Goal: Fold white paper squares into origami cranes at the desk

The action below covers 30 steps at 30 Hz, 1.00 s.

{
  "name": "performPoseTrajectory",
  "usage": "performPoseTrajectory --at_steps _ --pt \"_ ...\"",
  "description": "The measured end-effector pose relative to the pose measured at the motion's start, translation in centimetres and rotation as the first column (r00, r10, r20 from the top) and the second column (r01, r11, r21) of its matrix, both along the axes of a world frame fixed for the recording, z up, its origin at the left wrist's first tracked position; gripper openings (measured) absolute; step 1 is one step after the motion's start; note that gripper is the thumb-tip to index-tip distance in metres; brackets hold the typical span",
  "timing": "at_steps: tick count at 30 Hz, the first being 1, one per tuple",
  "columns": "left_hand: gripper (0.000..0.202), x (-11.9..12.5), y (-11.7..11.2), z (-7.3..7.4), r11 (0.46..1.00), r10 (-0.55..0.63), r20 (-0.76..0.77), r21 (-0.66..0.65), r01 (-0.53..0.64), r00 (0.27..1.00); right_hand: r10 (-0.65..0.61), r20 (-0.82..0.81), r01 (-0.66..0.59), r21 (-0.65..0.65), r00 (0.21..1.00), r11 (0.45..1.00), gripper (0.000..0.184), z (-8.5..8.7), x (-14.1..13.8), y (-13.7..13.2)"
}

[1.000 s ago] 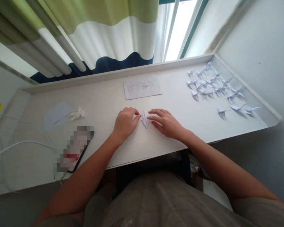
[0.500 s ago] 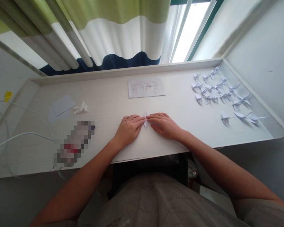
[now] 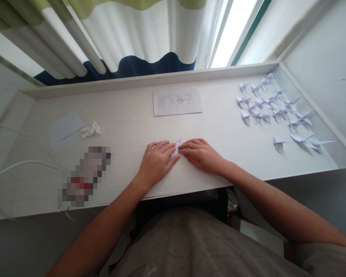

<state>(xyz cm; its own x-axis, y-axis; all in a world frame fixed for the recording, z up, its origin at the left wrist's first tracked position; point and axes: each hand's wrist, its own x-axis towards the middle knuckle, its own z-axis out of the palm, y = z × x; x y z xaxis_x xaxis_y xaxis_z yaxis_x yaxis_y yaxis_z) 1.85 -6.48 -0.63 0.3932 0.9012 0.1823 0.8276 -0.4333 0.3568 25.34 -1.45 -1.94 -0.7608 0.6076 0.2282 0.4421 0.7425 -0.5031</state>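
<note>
The left hand braced the folded paper with fingers and thumb; the right hand set bunched fingertips against its right edge. Pinching could not be confirmed. The paper lay on the desk, well left of the paper cranes. The step appeared to be creasing; the next move called for aligned edges.

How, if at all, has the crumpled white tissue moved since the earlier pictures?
No, the tissue lies, as before, just right of the white, rectangular paper sheets on the white desk.
</note>
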Motion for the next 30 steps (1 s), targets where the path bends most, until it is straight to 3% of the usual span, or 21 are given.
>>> performPoseTrajectory --at_steps 5,11,19,30 --pt "0.029 -0.1 -0.2 -0.4 1.0 0.016 0.021 -0.004 -0.015 1.0 -0.012 0.005 0.012 0.014 1.0 1.0 0.031 0.1 -0.5 -1.0" --pt "0.029 -0.2 -0.7 -0.4 0.999 0.017 -0.073 0.036 -0.015 0.997 -0.032 0.04 0.029 0.079 0.999 0.996 0.034 0.3 -0.6 -0.6" --pt "0.034 -0.7 -0.9 0.3 1.0 -0.013 -0.169 0.011 0.015 0.986 0.031 0.174 -0.065 0.196 0.984 0.978 0.036 0.9 -0.4 0.1" --pt "0.032 -1.1 -1.0 -0.6 0.992 0.029 -0.166 0.125 -0.008 0.986 -0.076 0.141 0.051 0.171 0.987 0.984 0.033 0.0 -0.3 -0.4"
